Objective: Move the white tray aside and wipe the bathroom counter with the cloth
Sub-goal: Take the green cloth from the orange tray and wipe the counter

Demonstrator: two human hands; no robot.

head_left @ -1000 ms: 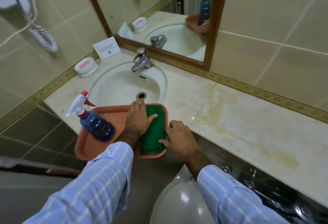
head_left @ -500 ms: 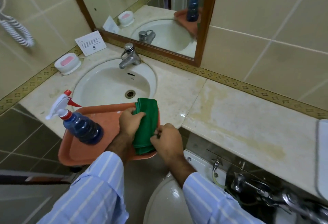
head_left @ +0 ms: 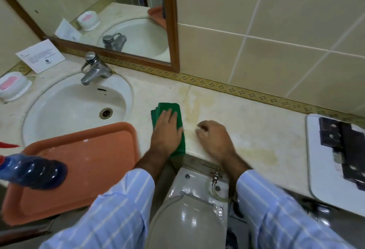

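two trays (head_left: pixel 94 150) (head_left: pixel 320 169), one cloth (head_left: pixel 178 114), one bottle (head_left: pixel 37 173)

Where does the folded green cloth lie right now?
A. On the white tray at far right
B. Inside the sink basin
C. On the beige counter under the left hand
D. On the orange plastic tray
C: the folded green cloth lies flat on the beige counter, pressed under the left hand.

Orange tray (head_left: pixel 83 161) carries a blue spray bottle (head_left: pixel 33 171) beside the sink (head_left: pixel 65 108).
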